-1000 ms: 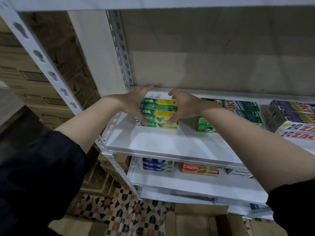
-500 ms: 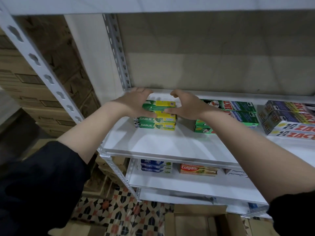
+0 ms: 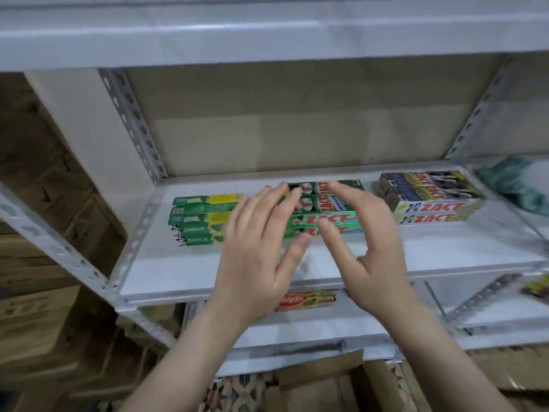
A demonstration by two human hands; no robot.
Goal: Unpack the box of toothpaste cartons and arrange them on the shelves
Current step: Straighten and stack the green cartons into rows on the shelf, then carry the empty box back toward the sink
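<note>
Hands are hovering empty, fingers spread: left hand (image 3: 255,248) and right hand (image 3: 365,248) over the green Zact stack (image 3: 329,215) at the shelf's (image 3: 184,275) 12 o'clock. Darlie stack (image 3: 199,221) is sitting at 9 o'clock, touching it. A careless nudge risks skewing both stacks.

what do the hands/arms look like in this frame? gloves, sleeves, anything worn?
Both hands are bare: left hand and right hand show no gloves, rings or watches. The forearms are bare to the frame's bottom edge; no sleeves show in this frame. No markings visible.
</note>
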